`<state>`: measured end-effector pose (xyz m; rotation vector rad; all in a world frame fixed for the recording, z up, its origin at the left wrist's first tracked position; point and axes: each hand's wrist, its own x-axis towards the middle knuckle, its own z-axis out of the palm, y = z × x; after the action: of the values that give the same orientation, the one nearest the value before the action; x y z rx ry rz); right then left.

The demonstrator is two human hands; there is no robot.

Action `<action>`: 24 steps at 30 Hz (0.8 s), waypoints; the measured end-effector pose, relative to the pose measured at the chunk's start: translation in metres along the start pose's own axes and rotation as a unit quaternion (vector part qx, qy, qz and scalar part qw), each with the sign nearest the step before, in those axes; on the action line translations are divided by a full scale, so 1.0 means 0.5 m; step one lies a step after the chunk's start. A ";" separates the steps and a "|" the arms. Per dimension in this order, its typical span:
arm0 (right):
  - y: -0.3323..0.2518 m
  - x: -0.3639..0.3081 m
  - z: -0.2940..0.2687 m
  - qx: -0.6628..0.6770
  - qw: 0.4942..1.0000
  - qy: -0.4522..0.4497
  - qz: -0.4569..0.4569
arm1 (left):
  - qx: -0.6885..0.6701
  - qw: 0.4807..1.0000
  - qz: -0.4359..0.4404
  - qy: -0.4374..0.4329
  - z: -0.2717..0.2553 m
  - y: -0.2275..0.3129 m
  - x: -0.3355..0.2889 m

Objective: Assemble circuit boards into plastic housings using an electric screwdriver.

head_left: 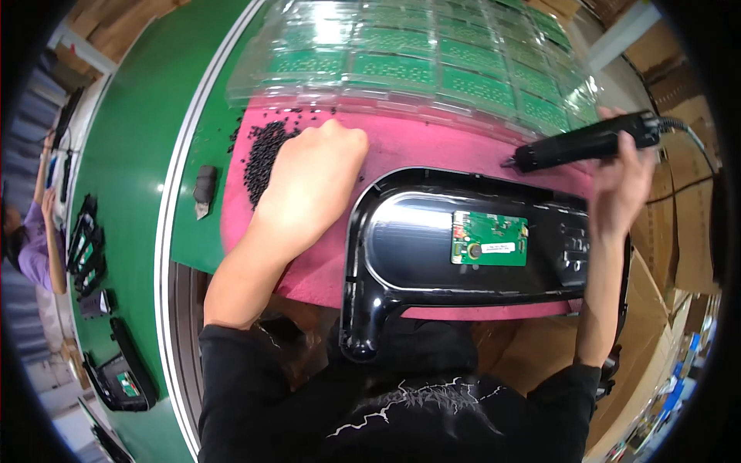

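A black plastic housing (pixel 369 270) lies open side up over the front of the pink mat (pixel 401 135), its handle-like end toward me. Inside it sits a small green circuit board (pixel 505 231). My left hand (pixel 312 174) is closed beside the pile of small black screws (pixel 262 162); its fingertips are turned away, so whatever they hold is hidden. At the right, my right hand (pixel 625 189) grips a black electric screwdriver (pixel 575 147), held nearly level. The tool's tip points left, beyond the far edge of the housing, apart from it.
Clear plastic trays of green circuit boards (pixel 394 69) are stacked behind the mat. A small dark object (pixel 204 185) rests left of it. Across the white-edged green table (pixel 139 193) lie another black housing (pixel 120 370) and black parts; a person in purple (pixel 42 247) works there.
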<state>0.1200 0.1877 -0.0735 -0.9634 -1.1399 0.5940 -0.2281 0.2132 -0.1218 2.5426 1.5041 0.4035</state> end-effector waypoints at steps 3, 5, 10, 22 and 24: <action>0.028 -0.021 0.039 0.153 0.972 -0.104 0.148 | 0.045 0.999 0.007 0.002 0.007 -0.006 0.005; 0.025 -0.021 0.044 0.180 0.967 -0.115 0.139 | 0.040 0.999 0.010 0.001 0.005 -0.008 0.007; -0.031 -0.041 0.064 0.288 0.952 -0.061 0.085 | 0.003 0.998 0.052 0.047 0.001 -0.025 0.010; -0.164 -0.120 0.138 0.346 0.930 -0.126 0.019 | -0.551 0.809 0.206 -0.023 -0.016 0.121 0.018; -0.165 -0.126 0.141 0.344 0.931 -0.124 0.004 | -0.521 0.822 0.232 -0.008 -0.010 0.127 0.015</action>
<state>0.0267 0.1199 -0.0244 -0.2896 -1.0302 1.0560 -0.1733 0.1888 -0.0985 1.8888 0.3537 0.9383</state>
